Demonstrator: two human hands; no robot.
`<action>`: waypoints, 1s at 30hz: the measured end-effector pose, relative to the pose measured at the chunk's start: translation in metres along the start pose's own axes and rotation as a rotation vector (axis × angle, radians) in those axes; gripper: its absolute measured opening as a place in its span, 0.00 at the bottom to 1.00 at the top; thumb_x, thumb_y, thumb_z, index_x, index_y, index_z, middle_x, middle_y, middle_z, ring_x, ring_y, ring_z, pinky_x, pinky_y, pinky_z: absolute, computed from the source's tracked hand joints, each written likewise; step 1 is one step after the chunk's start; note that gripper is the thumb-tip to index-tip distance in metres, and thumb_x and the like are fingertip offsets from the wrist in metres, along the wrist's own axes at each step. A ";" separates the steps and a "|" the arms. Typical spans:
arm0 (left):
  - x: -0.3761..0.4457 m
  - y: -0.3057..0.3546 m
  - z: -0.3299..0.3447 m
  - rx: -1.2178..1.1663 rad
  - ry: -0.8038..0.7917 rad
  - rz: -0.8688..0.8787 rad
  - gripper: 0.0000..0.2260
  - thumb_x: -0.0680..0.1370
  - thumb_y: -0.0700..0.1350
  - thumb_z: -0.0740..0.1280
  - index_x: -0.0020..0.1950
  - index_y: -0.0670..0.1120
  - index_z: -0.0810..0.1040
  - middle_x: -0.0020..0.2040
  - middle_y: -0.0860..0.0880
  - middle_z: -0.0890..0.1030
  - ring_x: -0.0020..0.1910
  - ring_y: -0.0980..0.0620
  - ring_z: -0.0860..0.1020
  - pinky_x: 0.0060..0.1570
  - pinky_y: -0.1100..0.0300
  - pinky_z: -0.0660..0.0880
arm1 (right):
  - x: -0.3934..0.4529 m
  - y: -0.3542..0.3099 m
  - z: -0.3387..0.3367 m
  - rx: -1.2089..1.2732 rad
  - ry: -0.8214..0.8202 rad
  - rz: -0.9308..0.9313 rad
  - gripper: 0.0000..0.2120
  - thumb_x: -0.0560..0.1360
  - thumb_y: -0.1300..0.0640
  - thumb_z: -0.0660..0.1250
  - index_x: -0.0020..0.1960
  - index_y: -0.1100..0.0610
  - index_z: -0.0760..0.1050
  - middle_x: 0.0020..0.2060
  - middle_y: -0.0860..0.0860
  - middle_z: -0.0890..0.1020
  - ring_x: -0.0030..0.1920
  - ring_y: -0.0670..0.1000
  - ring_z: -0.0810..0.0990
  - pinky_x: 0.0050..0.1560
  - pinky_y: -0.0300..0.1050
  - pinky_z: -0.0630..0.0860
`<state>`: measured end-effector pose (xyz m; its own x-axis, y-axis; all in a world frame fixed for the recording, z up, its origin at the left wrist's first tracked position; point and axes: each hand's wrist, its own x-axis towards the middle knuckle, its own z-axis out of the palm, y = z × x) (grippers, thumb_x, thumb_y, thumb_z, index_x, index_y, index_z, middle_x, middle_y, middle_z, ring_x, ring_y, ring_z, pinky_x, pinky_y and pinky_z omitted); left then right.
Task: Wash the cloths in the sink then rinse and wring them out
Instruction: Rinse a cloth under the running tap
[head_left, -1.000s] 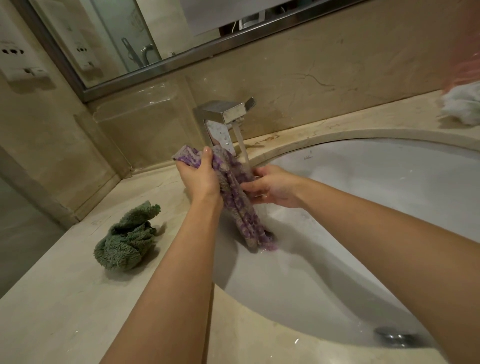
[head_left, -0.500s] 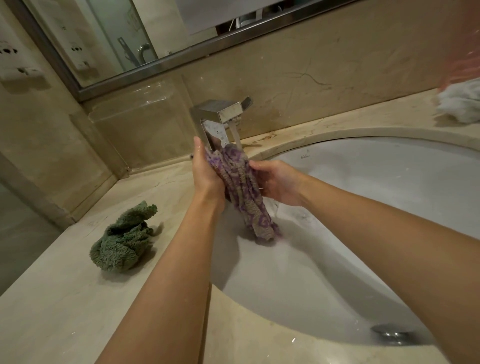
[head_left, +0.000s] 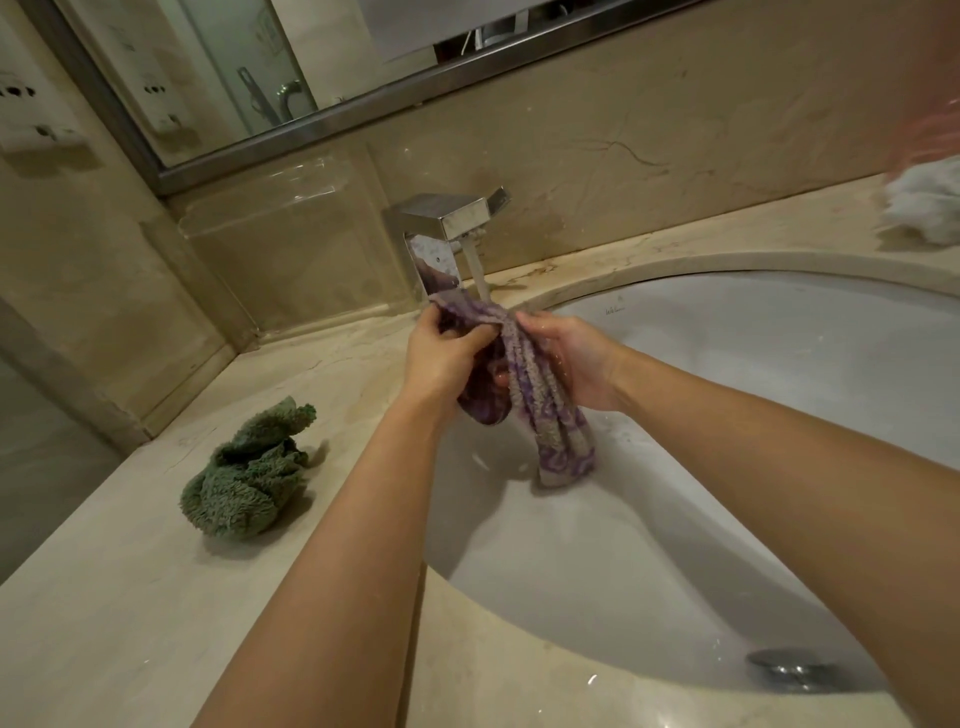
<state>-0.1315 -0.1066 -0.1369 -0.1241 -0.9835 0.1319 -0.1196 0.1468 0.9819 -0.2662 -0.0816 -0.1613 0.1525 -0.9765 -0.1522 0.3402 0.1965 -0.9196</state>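
a wet purple and grey patterned terry cloth (head_left: 540, 410) hangs bunched into a rope over the back left part of the white oval ceramic sink (head_left: 779, 415), its top end directly under the thin stream of water (head_left: 477, 270) that falls from the square chrome tap (head_left: 447, 228). the lower end of the cloth dangles inside the bowl, close to the sink wall; whether it touches cannot be told. the left hand (head_left: 441, 358) grips the upper part of the cloth from the left, fingers curled over the gathered fabric near the top. the right hand (head_left: 576, 358) holds the same cloth from the right, thumb and fingertips closed on the twisted strand just below the water. both hands are touching the cloth and sit close together, and both bare forearms reach in from the lower edge of the view.

a crumpled green fluffy cloth (head_left: 249, 473) lies on the beige marble desk (head_left: 130, 597) to the left of the sink, well apart from the hands. a white bunched cloth (head_left: 924, 202) sits on the desk at the far right edge, behind the sink rim, partly cut off by the frame. a round metal drain plug (head_left: 792, 667) shows in the bowl at the lower right. behind the tap runs a beige stone backsplash, and above it a metal-framed mirror (head_left: 249, 78).
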 end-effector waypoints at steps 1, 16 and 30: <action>0.003 -0.003 -0.003 0.058 0.080 -0.010 0.14 0.74 0.38 0.72 0.58 0.41 0.74 0.47 0.44 0.81 0.45 0.48 0.81 0.43 0.59 0.80 | 0.000 0.000 0.001 0.026 0.009 0.005 0.19 0.82 0.47 0.56 0.61 0.60 0.74 0.46 0.57 0.81 0.42 0.53 0.81 0.45 0.46 0.78; -0.003 0.008 0.006 -0.187 -0.129 -0.330 0.32 0.83 0.58 0.39 0.50 0.43 0.79 0.40 0.44 0.84 0.42 0.50 0.81 0.40 0.57 0.75 | 0.003 -0.011 0.018 -0.142 0.121 -0.115 0.23 0.80 0.38 0.52 0.46 0.53 0.76 0.43 0.51 0.74 0.48 0.50 0.72 0.57 0.49 0.68; 0.006 0.009 -0.005 -0.374 0.099 -0.221 0.26 0.80 0.59 0.50 0.44 0.42 0.80 0.44 0.41 0.82 0.45 0.43 0.79 0.50 0.53 0.76 | 0.013 -0.007 0.020 -0.251 0.142 -0.184 0.15 0.81 0.52 0.60 0.65 0.55 0.75 0.46 0.48 0.80 0.49 0.49 0.77 0.54 0.48 0.73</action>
<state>-0.1285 -0.1119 -0.1264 -0.0384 -0.9950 -0.0923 0.2342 -0.0988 0.9671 -0.2479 -0.0940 -0.1497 -0.0268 -0.9996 -0.0081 0.1081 0.0051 -0.9941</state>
